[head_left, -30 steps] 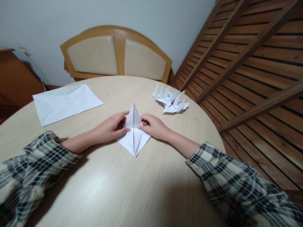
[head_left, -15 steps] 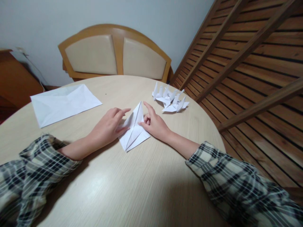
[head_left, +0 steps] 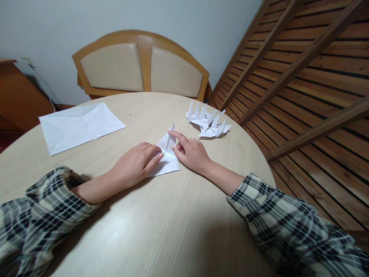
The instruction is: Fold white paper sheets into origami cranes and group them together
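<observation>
A partly folded white sheet of paper (head_left: pixel 170 161) lies on the round table between my two hands, its narrow tip pointing away from me. My left hand (head_left: pixel 138 159) closes on its left side, thumb and fingertips pinching the paper near the middle and covering that edge. From the right, my right hand (head_left: pixel 191 154) grips the other side, with the index finger up by the tip and the thumb lower on the fold. The other fingers of that hand are curled in.
Several folded white paper cranes (head_left: pixel 209 121) stand together at the table's far right. A larger creased white sheet (head_left: pixel 82 127) lies flat at the far left. Beyond the pale round table (head_left: pixel 150 223) is a padded headboard (head_left: pixel 144 65); a slatted wooden panel (head_left: pixel 302 84) rises on the right.
My left fingers have come down and closed on the paper. The right index finger has bent onto its upper edge. The near corner has folded or turned, and the tip looks narrower.
</observation>
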The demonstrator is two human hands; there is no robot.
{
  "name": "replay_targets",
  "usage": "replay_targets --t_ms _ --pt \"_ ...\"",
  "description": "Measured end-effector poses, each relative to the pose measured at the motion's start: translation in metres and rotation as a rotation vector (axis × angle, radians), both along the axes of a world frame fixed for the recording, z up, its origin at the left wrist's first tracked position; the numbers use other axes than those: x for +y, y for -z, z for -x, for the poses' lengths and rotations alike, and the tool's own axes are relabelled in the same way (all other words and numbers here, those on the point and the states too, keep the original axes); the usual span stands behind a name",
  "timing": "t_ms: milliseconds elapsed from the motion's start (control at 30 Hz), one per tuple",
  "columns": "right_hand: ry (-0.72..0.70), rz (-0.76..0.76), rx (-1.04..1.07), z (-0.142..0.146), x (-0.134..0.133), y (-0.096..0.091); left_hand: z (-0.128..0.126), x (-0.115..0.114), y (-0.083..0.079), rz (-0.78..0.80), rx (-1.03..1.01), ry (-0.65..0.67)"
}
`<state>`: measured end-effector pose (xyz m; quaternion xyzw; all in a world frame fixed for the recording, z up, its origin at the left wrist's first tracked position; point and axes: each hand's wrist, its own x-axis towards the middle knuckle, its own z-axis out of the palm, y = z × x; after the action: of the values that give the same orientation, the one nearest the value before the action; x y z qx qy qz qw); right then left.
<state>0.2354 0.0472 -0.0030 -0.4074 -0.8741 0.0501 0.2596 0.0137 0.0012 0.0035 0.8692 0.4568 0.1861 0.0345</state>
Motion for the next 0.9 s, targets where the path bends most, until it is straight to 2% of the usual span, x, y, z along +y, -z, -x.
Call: replay_targets --t_ms 100,300,433,767,900 --pt "0.032 -0.005 -0.056 0.000 0.002 0.001 0.001 0.000 0.002 -0.014 0.006 -0.013" --pt "0.100 0.001 -0.208 -0.001 0.008 0.005 0.007 0.010 0.015 -0.070 0.040 0.090" --pt "0.146 -0.043 -0.196 -0.003 0.008 0.006 0.009 0.011 0.019 -0.082 0.086 0.122" --pt "0.099 0.038 -0.213 -0.005 0.009 0.004 0.021 0.015 0.011 0.112 0.066 0.136" --pt "0.093 0.033 -0.217 -0.005 0.009 0.003 0.022 0.016 0.008 0.090 0.065 0.153"
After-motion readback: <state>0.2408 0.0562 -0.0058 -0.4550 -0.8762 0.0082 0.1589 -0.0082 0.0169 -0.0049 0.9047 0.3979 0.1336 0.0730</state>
